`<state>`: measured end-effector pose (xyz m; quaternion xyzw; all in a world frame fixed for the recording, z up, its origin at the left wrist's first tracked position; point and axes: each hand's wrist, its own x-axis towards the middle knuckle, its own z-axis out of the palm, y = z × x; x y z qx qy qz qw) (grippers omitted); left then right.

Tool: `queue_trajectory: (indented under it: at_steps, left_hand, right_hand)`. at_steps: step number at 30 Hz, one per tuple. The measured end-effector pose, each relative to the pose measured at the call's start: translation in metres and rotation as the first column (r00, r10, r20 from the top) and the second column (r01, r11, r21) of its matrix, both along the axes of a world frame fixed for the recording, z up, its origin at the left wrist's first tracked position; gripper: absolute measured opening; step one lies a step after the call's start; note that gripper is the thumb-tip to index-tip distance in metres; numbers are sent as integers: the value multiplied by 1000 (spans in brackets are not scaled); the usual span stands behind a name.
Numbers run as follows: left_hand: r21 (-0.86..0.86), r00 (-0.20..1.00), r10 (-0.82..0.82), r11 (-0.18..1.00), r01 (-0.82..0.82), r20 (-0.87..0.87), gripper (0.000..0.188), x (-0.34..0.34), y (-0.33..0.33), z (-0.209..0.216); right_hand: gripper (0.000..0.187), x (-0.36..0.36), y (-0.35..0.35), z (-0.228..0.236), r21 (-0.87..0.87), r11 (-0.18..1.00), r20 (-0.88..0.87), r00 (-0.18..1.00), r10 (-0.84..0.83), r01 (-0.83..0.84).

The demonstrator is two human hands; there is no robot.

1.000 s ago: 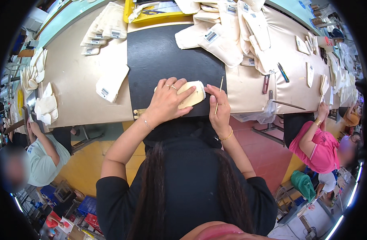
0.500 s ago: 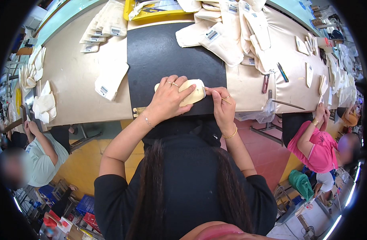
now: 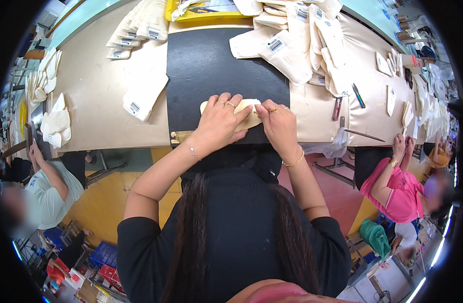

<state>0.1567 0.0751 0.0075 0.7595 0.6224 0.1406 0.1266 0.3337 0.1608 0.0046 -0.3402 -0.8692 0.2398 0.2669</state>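
Observation:
At the front of the black mat (image 3: 216, 65), a small cream padded fabric piece (image 3: 252, 119) lies under my left hand (image 3: 221, 123). The fingers of that hand are spread over the piece, and the thumb grips its near side. My right hand (image 3: 280, 125) is closed in a pinch at the piece's right end. Between its fingertips is a thin tan stick-like tool (image 3: 272, 110), mostly hidden by the fingers. Whether its tip is inside the fabric I cannot tell.
Cream fabric pieces with labels lie in a heap (image 3: 277, 48) behind the mat and a stack (image 3: 140, 30) at far left. A yellow tray (image 3: 211, 16) stands at the back. A red cutter (image 3: 337, 108) and blue pen-like tool (image 3: 358, 96) lie right. Co-workers sit on both sides.
My right hand has turned and closed over the thin stick, whose tan end stuck out below the fingers before. The fingers now sit against the fabric's right end. My left hand keeps its hold.

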Motion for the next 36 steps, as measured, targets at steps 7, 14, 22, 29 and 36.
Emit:
queue_trajectory:
  at_steps: [7,14,22,29,36]
  left_hand:
    - [-68,1000,18,998,-18,1,56,3,3,3]
    - [126,999,-18,992,14,32,62,-1,-3,-12]
    - [135,981,73,986,-98,180,58,-24,-16,-10]
    - [341,806,588,745,-574,73,55,-133,-49,6]
    - [349,797,595,771,-532,-100,48,-142,-57,-3]
  right_hand:
    - [18,-2,2,-3,50,999,-30,999,13,-11]
    - [11,8,22,7,-167,984,-312,944,-108,57]
    - [23,21,96,-18,263,834,-188,874,-448,484]
    - [27,17,97,-20,-180,871,-207,848,-488,457]
    - [37,2,75,-18,-30,867,126,862,-490,497]
